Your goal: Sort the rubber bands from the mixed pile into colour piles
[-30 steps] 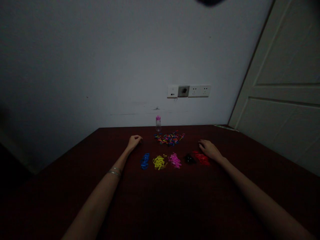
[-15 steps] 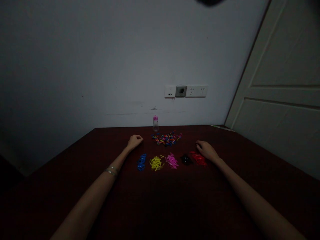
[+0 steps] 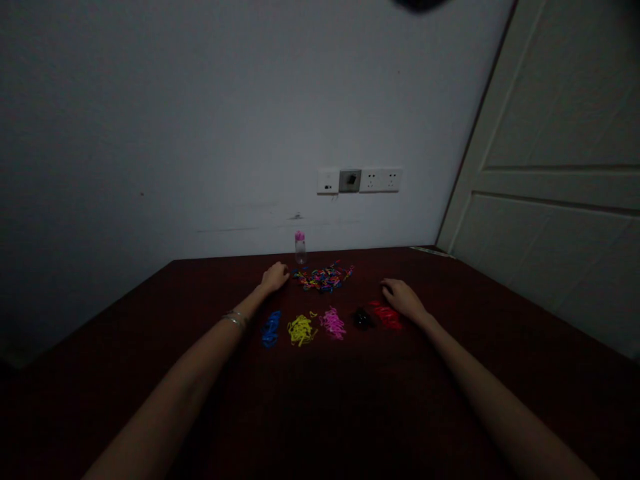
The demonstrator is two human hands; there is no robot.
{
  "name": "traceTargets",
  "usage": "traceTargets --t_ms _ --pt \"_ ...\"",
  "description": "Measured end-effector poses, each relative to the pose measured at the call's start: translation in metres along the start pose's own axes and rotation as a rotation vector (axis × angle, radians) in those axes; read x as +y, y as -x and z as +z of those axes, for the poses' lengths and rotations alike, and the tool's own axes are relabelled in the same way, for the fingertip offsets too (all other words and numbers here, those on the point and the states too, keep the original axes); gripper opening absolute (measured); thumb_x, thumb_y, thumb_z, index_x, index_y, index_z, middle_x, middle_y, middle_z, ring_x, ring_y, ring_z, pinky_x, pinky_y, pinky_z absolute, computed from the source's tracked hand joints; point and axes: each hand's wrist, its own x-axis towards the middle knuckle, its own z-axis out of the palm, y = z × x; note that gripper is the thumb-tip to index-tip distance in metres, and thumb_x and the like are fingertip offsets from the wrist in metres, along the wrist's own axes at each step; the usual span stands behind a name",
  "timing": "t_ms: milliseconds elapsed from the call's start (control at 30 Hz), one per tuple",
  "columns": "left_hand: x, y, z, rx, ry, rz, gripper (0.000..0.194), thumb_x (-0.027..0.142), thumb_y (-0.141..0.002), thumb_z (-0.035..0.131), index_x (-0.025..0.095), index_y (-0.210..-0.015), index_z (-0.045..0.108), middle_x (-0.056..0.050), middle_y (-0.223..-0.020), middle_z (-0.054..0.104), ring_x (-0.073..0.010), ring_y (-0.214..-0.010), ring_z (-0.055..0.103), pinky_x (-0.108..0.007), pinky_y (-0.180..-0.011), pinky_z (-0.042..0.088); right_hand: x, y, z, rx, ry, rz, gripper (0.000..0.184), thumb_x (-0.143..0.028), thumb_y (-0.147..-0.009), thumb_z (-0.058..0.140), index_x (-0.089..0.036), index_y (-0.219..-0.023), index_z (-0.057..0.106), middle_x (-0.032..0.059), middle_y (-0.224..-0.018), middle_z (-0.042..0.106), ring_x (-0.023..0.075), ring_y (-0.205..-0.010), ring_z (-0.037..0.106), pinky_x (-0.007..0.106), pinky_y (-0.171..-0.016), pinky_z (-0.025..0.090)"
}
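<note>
On a dark red table (image 3: 320,407) lies a mixed heap of small coloured bands (image 3: 323,277). In front of it is a row of sorted piles: blue (image 3: 271,329), yellow (image 3: 301,329), pink (image 3: 333,323), black (image 3: 361,319) and red (image 3: 386,315). My left hand (image 3: 275,276) rests on the table at the heap's left edge, its fingers curled in a loose fist. My right hand (image 3: 399,297) lies palm down just behind the red pile, fingers bent and together. Whether either hand holds a band is too dim to see.
A small clear bottle with a pink cap (image 3: 299,247) stands behind the heap near the wall. Wall sockets (image 3: 359,180) sit above it. A white door (image 3: 560,167) stands at the right. A bracelet (image 3: 235,320) circles my left wrist.
My left hand has moved right, closer to the mixed heap. The camera has turned a little, so everything sits further left in view.
</note>
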Motion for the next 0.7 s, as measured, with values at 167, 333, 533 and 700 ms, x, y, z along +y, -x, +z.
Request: traceTargets --t_ms 167,333,533,700 --pt "0.007 -0.01 0.004 -0.029 -0.056 0.012 0.026 0.03 -0.082 0.045 0.02 -0.097 0.063 -0.008 -0.108 0.057 -0.0199 -0.098 0.056 -0.028 -0.082 0.045 -0.002 0.0 -0.003 -0.007 0.019 0.002 0.033 -0.024 -0.083 0.042 -0.015 -0.108 0.062 0.0105 -0.113 0.062 0.0198 -0.108 0.054 0.029 -0.094 0.038" --pt "0.01 -0.013 0.008 -0.012 -0.064 0.01 0.025 0.028 -0.082 0.044 0.019 -0.094 0.063 -0.009 -0.104 0.058 -0.0195 -0.097 0.056 -0.028 -0.081 0.045 -0.007 0.002 -0.007 0.001 0.024 -0.001 0.033 -0.024 -0.083 0.041 -0.013 -0.106 0.063 0.0117 -0.112 0.062 0.0201 -0.108 0.054 0.029 -0.095 0.037" --pt "0.009 -0.015 0.014 0.053 0.026 -0.068 0.023 0.027 -0.081 0.045 0.018 -0.09 0.064 -0.01 -0.103 0.058 -0.0206 -0.093 0.057 -0.029 -0.078 0.046 -0.01 0.002 -0.01 -0.005 0.034 0.003 0.033 -0.023 -0.083 0.042 -0.015 -0.106 0.063 0.0095 -0.111 0.063 0.0201 -0.105 0.055 0.029 -0.094 0.038" --pt "0.009 -0.016 0.015 0.067 0.048 -0.074 0.021 0.025 -0.081 0.046 0.018 -0.087 0.065 -0.009 -0.101 0.059 -0.019 -0.092 0.056 -0.027 -0.078 0.045 -0.009 0.001 -0.01 -0.014 0.02 0.008 0.033 -0.022 -0.083 0.042 -0.014 -0.107 0.063 0.01 -0.111 0.063 0.0198 -0.105 0.054 0.03 -0.094 0.037"
